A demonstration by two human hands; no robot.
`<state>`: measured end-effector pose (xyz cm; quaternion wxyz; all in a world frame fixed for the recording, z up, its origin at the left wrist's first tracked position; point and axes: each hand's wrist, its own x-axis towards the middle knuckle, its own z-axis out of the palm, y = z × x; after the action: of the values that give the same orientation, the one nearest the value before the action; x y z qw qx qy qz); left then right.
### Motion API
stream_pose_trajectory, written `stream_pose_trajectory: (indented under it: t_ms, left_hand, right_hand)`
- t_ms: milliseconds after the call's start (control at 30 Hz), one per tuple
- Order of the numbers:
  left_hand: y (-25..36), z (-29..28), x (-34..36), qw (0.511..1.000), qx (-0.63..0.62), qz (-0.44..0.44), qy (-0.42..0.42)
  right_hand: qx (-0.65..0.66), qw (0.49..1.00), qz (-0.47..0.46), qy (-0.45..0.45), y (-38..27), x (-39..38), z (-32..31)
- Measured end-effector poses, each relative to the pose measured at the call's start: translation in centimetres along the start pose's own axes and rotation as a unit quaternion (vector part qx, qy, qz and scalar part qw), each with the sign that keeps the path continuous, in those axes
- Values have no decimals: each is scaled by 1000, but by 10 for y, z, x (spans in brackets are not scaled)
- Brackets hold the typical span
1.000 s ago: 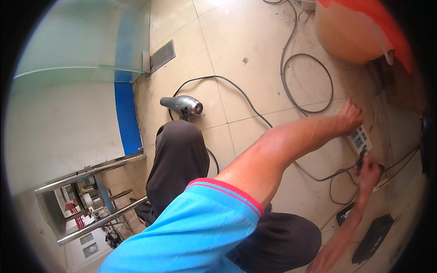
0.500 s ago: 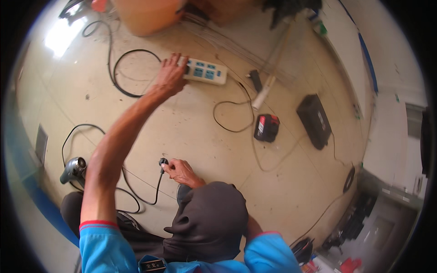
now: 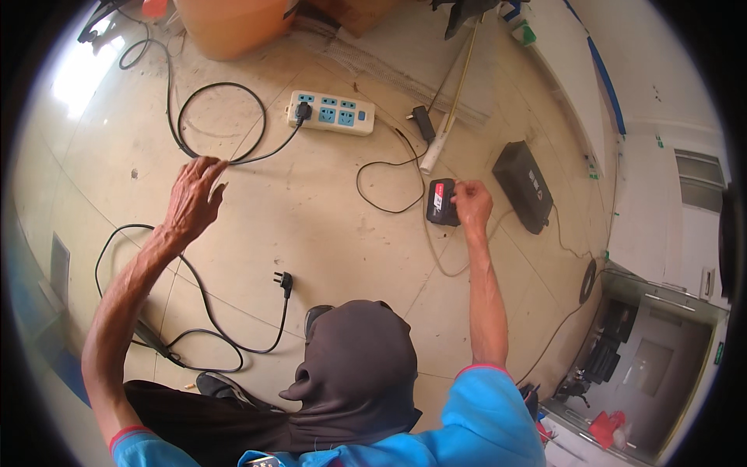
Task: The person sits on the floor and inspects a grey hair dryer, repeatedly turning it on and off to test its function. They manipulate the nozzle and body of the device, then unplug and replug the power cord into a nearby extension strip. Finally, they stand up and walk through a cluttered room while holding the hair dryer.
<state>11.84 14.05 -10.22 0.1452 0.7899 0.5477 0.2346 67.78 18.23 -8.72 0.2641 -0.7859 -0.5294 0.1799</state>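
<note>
My left hand point(image 3: 191, 198) is open, its fingers curved beside a black cable point(image 3: 257, 158); whether it touches the cable I cannot tell. My right hand point(image 3: 472, 204) grips the edge of a black battery pack point(image 3: 442, 201) with a red label, lying on the floor. A white power strip point(image 3: 331, 124) with blue sockets has a black plug point(image 3: 303, 114) in it. A loose black plug point(image 3: 284, 284) lies nearer me. A dark object, perhaps the hair dryer point(image 3: 156, 336), is largely behind my left forearm.
A black adapter point(image 3: 422, 124) lies by a white pole point(image 3: 436, 148). A black case point(image 3: 523, 187) with a cord is at the right. An orange container point(image 3: 229, 27) stands at the back. A blue-striped white board point(image 3: 564, 86) and a cabinet point(image 3: 654, 226) line the right side.
The view has swung round. My left hand has left the power strip and drawn back down-left. My right hand has let go of the loose plug and moved onto the battery pack.
</note>
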Motion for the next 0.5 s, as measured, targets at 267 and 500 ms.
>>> stream_pose_trajectory:
  t_ms: [267,500]
  left_hand:
    - [26,-2,-31,996,-41,75,-40]
    - [18,-44,-88,993,-71,24,-96]
  right_hand:
    - [-197,977,-83,-10,-47,77,58]
    - [-297,947,-98,-80,-67,115,103]
